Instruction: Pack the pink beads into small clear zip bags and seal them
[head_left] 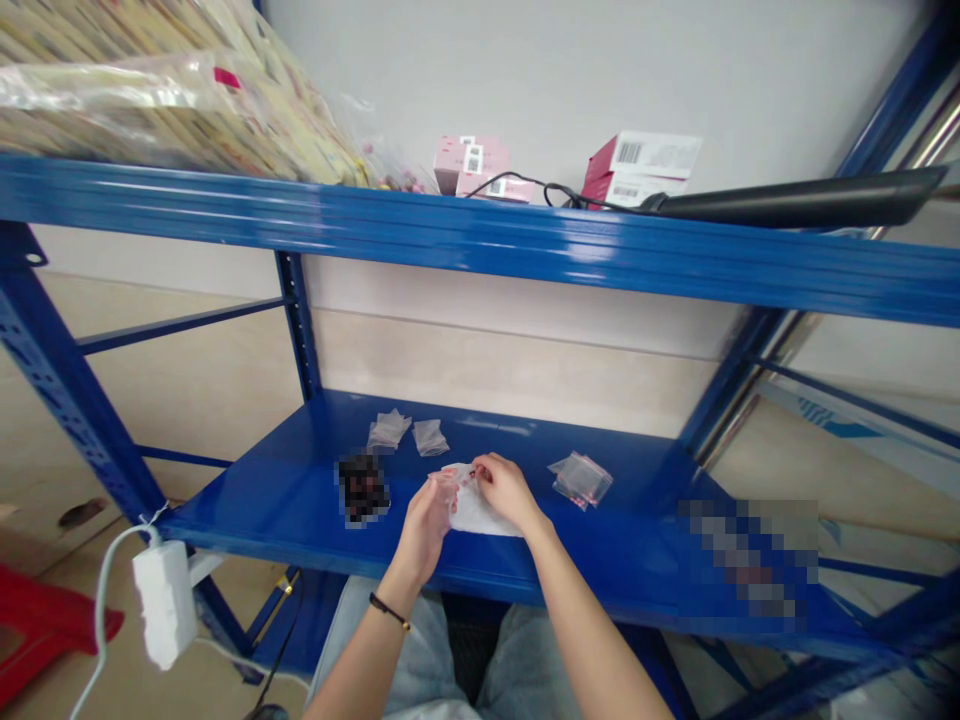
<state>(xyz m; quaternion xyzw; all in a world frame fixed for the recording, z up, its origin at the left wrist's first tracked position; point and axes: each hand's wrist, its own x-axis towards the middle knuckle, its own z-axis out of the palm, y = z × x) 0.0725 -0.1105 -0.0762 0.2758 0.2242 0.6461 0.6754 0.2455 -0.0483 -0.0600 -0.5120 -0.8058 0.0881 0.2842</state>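
Note:
My left hand (424, 522) is closed on what looks like a small clear plastic bag (448, 484), its fingers partly hiding it. My right hand (504, 486) is beside it, thumb and fingertips pinched at a tiny dark-red piece (472, 475) too small to name. Beneath both hands, a white sheet (478, 515) lies on the blue shelf (300, 510). Behind and left of the hands are two small groups of clear bags (389, 430). A stack of clear bags with reddish edges (582, 480) lies to the right.
A blurred dark item (363, 489) sits left of my hands; another blurred patch (742, 565) covers the shelf's right end. Overhead, the upper shelf beam (480, 235) carries packed bundles (172, 110), pink boxes (471, 165) and a black bar (795, 200). A white power strip (163, 603) hangs at left.

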